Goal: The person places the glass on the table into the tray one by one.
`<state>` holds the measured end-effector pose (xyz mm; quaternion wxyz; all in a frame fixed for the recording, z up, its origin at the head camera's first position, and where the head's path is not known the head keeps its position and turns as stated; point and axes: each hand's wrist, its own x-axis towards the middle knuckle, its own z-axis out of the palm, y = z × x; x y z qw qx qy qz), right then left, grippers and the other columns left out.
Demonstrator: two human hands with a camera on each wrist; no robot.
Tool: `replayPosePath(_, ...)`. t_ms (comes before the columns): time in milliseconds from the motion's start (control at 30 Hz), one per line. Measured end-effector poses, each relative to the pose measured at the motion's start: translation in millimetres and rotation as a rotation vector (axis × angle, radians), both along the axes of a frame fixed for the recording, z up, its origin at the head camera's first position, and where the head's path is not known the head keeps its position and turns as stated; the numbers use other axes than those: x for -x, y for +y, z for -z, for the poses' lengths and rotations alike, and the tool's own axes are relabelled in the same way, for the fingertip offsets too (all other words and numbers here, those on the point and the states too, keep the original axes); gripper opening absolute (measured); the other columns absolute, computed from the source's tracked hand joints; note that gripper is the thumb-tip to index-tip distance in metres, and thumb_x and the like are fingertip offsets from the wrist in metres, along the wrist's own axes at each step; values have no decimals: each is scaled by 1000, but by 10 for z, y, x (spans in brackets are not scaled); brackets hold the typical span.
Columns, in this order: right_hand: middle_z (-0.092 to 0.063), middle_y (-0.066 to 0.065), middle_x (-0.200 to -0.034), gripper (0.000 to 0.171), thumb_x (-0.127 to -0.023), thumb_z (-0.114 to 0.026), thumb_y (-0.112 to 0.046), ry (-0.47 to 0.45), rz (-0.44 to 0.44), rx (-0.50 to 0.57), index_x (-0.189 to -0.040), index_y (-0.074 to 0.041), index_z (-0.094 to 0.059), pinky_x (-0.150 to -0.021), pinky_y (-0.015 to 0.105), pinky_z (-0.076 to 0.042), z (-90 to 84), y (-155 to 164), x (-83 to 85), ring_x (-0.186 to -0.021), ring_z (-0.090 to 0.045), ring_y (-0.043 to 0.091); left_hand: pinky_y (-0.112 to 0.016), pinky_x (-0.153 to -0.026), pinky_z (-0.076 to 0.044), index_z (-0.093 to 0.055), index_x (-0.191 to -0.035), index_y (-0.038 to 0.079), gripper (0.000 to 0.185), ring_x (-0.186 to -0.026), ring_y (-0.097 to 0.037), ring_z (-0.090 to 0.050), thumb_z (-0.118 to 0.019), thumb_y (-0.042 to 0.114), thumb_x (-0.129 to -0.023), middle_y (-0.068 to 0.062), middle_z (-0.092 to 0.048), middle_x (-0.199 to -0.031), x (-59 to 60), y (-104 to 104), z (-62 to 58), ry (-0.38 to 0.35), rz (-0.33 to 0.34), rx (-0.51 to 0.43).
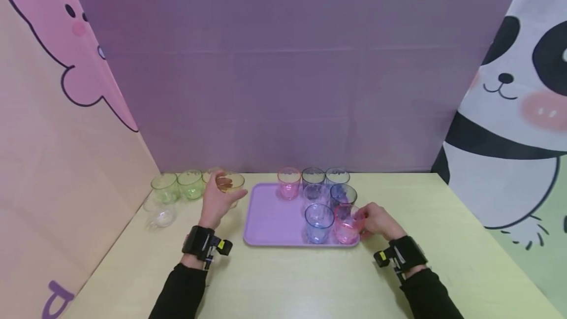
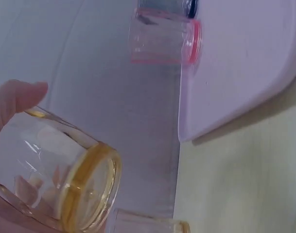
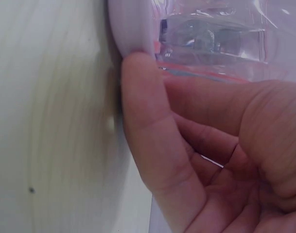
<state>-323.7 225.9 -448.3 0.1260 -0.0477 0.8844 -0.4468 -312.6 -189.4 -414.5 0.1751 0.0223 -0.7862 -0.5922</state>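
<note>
- I see the yellow-green table (image 1: 283, 284) filling the lower half of the head view, with a purple backdrop behind it and cartoon-printed panels at the left and right edges.
- At centre frame lies the lilac tray (image 1: 270, 220), flat on the table, its bare part toward the left.
- On the tray I count seven tumblers, all upright and, as far as I can tell, with nothing in them: a pink cup (image 1: 289, 183) at the back, a group of dark glasses (image 1: 325, 186) to its right, a blue cup (image 1: 319, 223) at the front, and a front pink cup (image 1: 347, 224) at the tray's lower right corner.
- Left of the tray, along the back of the table, stand two green cups (image 1: 177, 186); a clear cup (image 1: 160, 214) sits nearer, toward the left panel.
- My left hand (image 1: 217, 200) is raised just left of the tray, fingers curled round a yellow cup (image 1: 231, 183); in the left wrist view that yellow cup (image 2: 65, 179) shows its thick base, with fingers visible through the glass. A second yellow-rimmed glass shows partly at that view's bottom edge.
- My right hand (image 1: 376, 221) rests at the tray's right front corner, fingers wrapped on the front pink cup; the right wrist view shows a finger (image 3: 148, 126) beside the tray's rim, the hand (image 3: 211, 155) curled close.
</note>
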Motion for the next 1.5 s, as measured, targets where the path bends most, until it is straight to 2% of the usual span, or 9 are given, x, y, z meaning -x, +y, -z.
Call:
replayPosePath(200,-62,13,-81,24,-73,-63,7,-12,14,-17,-97,8,-64,-54,33,-54,11,1,14,-59,-61,21,-37,-78,-49,-38,-128,12,86,-95,-25,-54,-83,39,-60,-11,-55,-108,24,163,40,44,50,-43)
replayPosePath(400,-62,13,-85,25,-71,-63,8,-20,32,-18,-96,8,-65,-55,33,-54,22,3,34,-61,-61,20,-37,-80,-48,-39,-126,5,78,-96,-25,-54,-82,27,-65,-20,-54,-113,23,413,3,50,133,-132)
replayPosePath(567,-63,12,-81,24,-72,-63,8,-9,22,-20,-96,8,-64,-54,33,-54,18,-3,24,-59,-61,20,-36,-80,-48,-40,-125,6,72,-97,-27,-55,-81,17,-66,-20,-56,-113,96,631,69,13,168,-174)
replayPosePath(633,-63,12,-80,23,-72,-63,8,-7,19,-20,-95,7,-65,-54,33,-54,17,-8,22,-59,-61,20,-35,-79,-49,-41,-124,9,72,-97,-26,-55,-82,18,-65,-19,-56,-113,157,702,156,-2,168,-164)
replayPosePath(767,-62,11,-78,22,-72,-63,7,-2,16,-21,-94,6,-65,-54,33,-54,27,-11,26,-58,-60,20,-36,-81,-48,-41,-125,9,74,-99,-25,-54,-82,16,-64,-14,-57,-112,181,833,209,-61,163,-148)
replayPosePath(933,-62,10,-77,21,-73,-63,7,-1,21,-23,-94,6,-65,-54,33,-54,47,2,43,-58,-60,21,-37,-85,-47,-43,-122,5,74,-100,-25,-53,-83,17,-62,-14,-55,-113,176,967,221,-117,167,-86)
replayPosePath(1067,-62,11,-79,22,-73,-63,7,-9,24,-23,-95,6,-65,-54,33,-54,56,17,50,-59,-60,21,-35,-79,-49,-45,-121,5,75,-98,-25,-52,-84,17,-58,-15,-55,-111,165,1056,222,-150,181,-6)
replayPosePath(1167,-62,11,-80,23,-72,-63,8,-15,22,-15,-95,6,-65,-55,33,-54,46,19,39,-59,-60,21,-34,-77,-49,-47,-122,7,75,-96,-24,-52,-83,17,-57,-13,-54,-109,166,1108,246,-179,189,11)
replayPosePath(1500,-63,11,-77,24,-71,-62,9,-11,23,4,-94,6,-65,-54,34,-54,39,8,26,-57,-61,22,-42,-92,-43,-45,-125,6,78,-108,-29,-51,-83,15,-57,-13,-53,-119,178,1234,292,-229,189,34)
